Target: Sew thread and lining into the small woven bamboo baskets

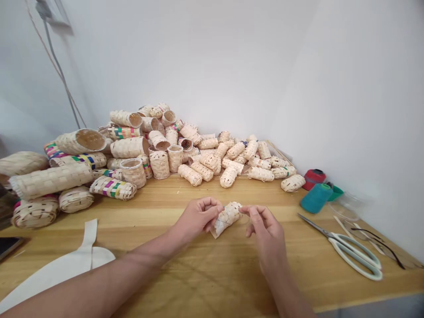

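Note:
A small woven bamboo basket (228, 216) is held just above the wooden table (198, 274), tilted with its far end up to the right. My left hand (198, 217) is closed around its lower end. My right hand (265, 229) pinches the upper end with thumb and forefinger. Both forearms reach in from the bottom of the view.
A big pile of woven baskets (159, 152) fills the back left, some with coloured bands. Scissors (351, 247), a teal thread spool (316, 198), a red spool (314, 177) and thin sticks lie at right. White cloth (66, 265) and a phone (8, 246) lie at left.

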The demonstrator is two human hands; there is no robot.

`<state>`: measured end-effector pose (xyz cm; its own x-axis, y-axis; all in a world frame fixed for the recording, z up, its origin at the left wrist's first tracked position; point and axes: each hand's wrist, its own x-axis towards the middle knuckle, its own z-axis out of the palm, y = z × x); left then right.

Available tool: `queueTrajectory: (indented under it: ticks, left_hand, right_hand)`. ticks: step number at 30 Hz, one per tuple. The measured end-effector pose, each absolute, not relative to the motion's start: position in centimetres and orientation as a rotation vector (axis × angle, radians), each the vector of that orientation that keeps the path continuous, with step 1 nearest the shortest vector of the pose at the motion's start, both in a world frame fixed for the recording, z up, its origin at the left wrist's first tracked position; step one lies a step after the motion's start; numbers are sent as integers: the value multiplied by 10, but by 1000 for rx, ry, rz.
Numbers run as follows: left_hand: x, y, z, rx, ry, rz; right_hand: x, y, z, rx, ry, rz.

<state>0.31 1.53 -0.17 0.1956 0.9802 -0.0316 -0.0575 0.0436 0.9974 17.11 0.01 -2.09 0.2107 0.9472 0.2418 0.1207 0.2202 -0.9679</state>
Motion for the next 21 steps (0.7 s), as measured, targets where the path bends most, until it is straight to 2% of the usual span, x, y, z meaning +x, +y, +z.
queueTrajectory:
  ticks: [8,21]
  left_hand:
    - [5,15,0,1281,997,1048]
    - [3,17,-1,1245,1002,1058]
  right_hand:
    - [140,7,-14,-1081,-1270,1189]
    - [160,8,-22,-1089,-1574,711]
